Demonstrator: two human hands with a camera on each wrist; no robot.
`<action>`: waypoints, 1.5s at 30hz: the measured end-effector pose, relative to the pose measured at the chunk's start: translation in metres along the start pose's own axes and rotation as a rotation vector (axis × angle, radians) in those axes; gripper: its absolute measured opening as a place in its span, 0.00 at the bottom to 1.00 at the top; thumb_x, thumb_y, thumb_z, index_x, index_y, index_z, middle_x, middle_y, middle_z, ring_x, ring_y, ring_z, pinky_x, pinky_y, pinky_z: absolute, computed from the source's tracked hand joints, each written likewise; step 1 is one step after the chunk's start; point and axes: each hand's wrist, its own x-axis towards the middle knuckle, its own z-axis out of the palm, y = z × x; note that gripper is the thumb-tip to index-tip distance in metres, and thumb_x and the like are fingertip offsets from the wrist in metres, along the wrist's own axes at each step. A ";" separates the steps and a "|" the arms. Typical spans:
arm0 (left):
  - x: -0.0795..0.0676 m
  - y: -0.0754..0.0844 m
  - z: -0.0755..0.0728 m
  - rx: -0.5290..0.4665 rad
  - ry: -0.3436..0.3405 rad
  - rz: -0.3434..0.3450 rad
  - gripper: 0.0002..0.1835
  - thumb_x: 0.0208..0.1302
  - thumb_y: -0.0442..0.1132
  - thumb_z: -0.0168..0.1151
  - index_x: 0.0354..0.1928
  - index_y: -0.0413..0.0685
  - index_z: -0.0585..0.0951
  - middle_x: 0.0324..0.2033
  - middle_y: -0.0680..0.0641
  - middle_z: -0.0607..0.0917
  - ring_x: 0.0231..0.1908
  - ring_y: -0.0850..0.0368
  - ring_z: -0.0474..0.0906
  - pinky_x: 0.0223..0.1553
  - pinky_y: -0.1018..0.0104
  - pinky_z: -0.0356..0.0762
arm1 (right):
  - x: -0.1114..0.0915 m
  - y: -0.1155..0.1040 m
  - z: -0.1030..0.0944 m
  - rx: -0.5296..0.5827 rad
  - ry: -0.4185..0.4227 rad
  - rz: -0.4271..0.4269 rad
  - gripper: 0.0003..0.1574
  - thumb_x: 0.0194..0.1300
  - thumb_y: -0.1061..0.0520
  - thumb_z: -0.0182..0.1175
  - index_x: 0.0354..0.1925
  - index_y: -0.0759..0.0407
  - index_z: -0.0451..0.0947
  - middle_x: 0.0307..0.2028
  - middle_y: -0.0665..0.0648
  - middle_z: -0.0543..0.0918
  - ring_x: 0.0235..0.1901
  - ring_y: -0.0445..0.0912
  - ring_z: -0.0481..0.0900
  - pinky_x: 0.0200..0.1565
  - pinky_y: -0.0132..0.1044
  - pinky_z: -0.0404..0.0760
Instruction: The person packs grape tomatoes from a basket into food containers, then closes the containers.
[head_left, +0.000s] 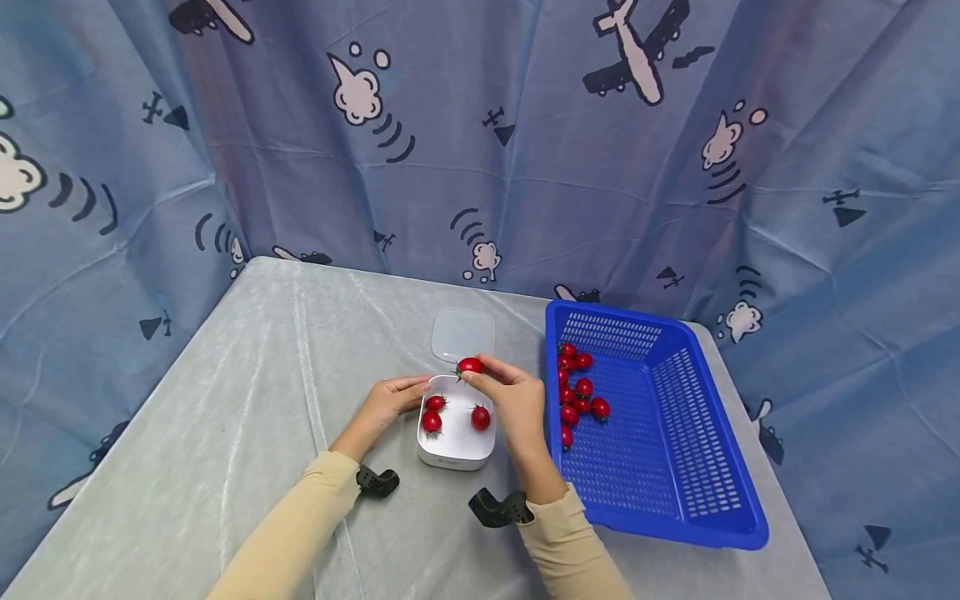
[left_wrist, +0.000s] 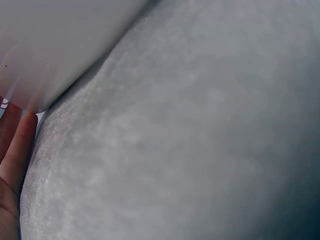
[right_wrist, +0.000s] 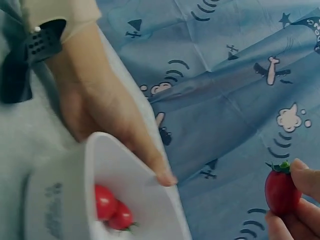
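A white square box (head_left: 454, 461) stands on the table with cherry tomatoes (head_left: 481, 418) in it, two on its left and one on its right. My left hand (head_left: 386, 407) holds the box at its back left corner. In the right wrist view, a digit of that hand lies along the rim; in the left wrist view, fingers (left_wrist: 19, 150) touch the outer wall. Above the box's back edge, my right hand (head_left: 519, 404) pinches a cherry tomato (right_wrist: 281, 192) with a green calyx between thumb and fingers.
Right of the box sits a blue plastic basket (head_left: 660, 533), with several cherry tomatoes (head_left: 584, 387) gathered along its left side. A clear lid (head_left: 462, 332) lies behind the box. A patterned blue curtain (head_left: 450, 150) hangs behind the grey-covered table (head_left: 262, 375).
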 end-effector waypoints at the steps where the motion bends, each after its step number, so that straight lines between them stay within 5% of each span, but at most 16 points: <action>1: 0.000 0.000 0.000 0.001 -0.001 0.000 0.23 0.67 0.42 0.65 0.60 0.36 0.80 0.56 0.41 0.84 0.41 0.69 0.84 0.49 0.74 0.82 | -0.001 0.004 0.002 -0.012 0.003 0.003 0.25 0.53 0.54 0.77 0.49 0.60 0.87 0.48 0.61 0.88 0.55 0.52 0.82 0.58 0.46 0.81; 10: 0.001 0.001 0.001 -0.006 0.006 0.002 0.22 0.67 0.41 0.64 0.59 0.35 0.80 0.53 0.43 0.86 0.40 0.69 0.85 0.47 0.74 0.82 | 0.001 0.042 0.015 -0.146 0.004 0.001 0.22 0.48 0.58 0.78 0.43 0.63 0.88 0.41 0.64 0.89 0.33 0.47 0.83 0.26 0.32 0.83; 17: 0.000 0.001 0.000 -0.004 0.002 0.008 0.22 0.68 0.41 0.64 0.59 0.35 0.80 0.52 0.43 0.87 0.40 0.68 0.85 0.48 0.74 0.83 | -0.002 0.052 0.022 -0.209 -0.031 -0.078 0.22 0.45 0.62 0.79 0.41 0.68 0.88 0.38 0.66 0.89 0.41 0.54 0.87 0.35 0.30 0.85; 29: -0.002 0.002 0.001 -0.029 -0.004 0.023 0.22 0.67 0.39 0.64 0.59 0.34 0.79 0.49 0.48 0.88 0.40 0.69 0.85 0.47 0.74 0.83 | -0.003 0.056 0.029 -0.417 -0.064 -0.171 0.21 0.44 0.64 0.77 0.40 0.68 0.88 0.37 0.64 0.90 0.36 0.53 0.87 0.37 0.41 0.87; 37: -0.003 0.003 0.001 -0.008 -0.015 0.040 0.22 0.69 0.38 0.62 0.60 0.32 0.78 0.54 0.41 0.85 0.42 0.70 0.84 0.49 0.74 0.82 | -0.004 0.055 0.031 -0.533 -0.062 -0.242 0.21 0.43 0.63 0.78 0.39 0.68 0.88 0.35 0.63 0.90 0.32 0.51 0.86 0.33 0.40 0.85; 45: -0.003 0.001 0.000 0.012 -0.021 0.050 0.23 0.69 0.40 0.62 0.60 0.32 0.78 0.54 0.42 0.86 0.42 0.70 0.84 0.49 0.75 0.82 | -0.003 0.051 0.028 -0.434 -0.076 -0.177 0.20 0.46 0.65 0.76 0.41 0.68 0.88 0.37 0.65 0.90 0.36 0.53 0.87 0.32 0.36 0.85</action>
